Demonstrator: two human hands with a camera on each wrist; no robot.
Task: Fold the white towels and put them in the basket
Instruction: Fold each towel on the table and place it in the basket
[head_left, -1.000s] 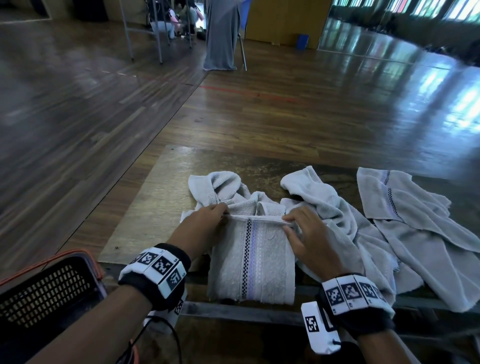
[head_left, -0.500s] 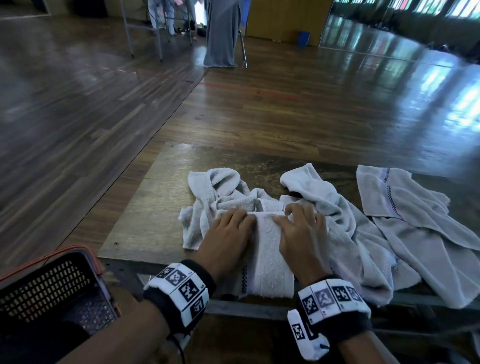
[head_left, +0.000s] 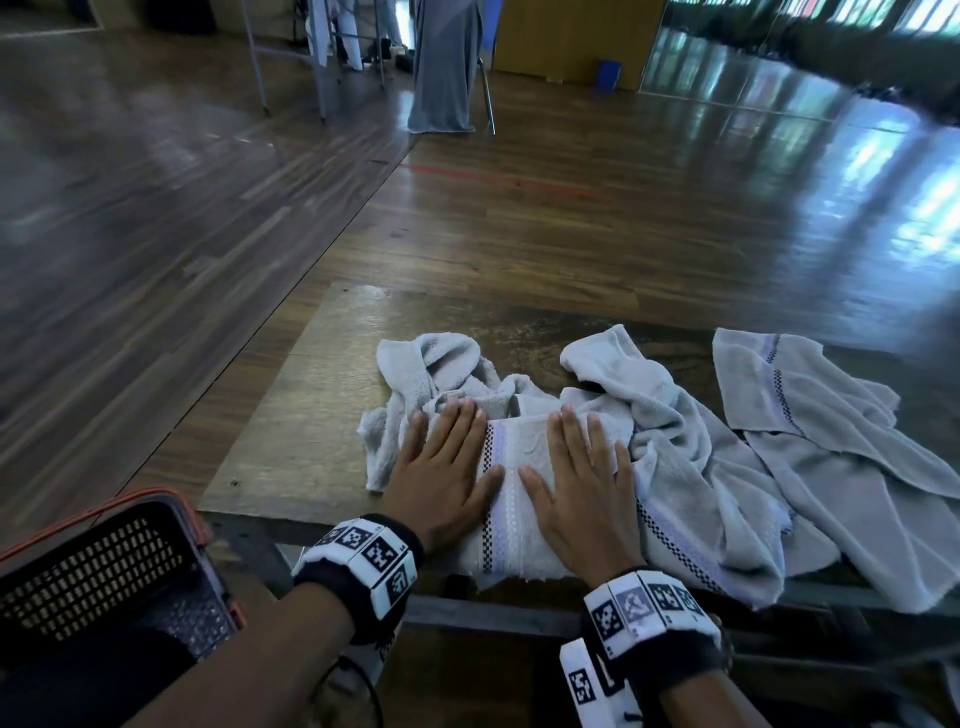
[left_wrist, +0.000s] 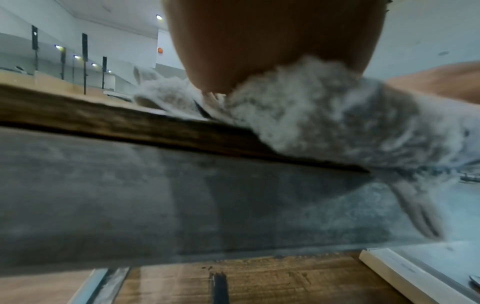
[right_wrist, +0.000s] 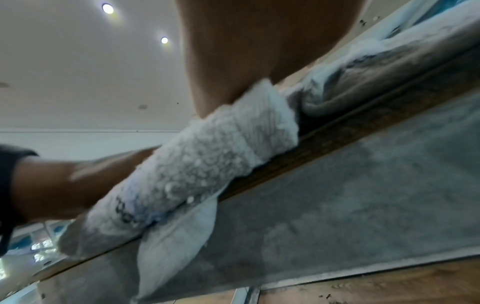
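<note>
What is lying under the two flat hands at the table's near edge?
A folded towel with a checkered stripe, under the left hand and right hand, on the table. Anything beneath it is hidden.

Folded towel under my palms: white, with a black-and-white checker stripe and pale lilac band. Loose towels same white, same checker trim. Basket black mesh, orange rim. Table dark brown wood. My wristbands black with white square-code tags.
</note>
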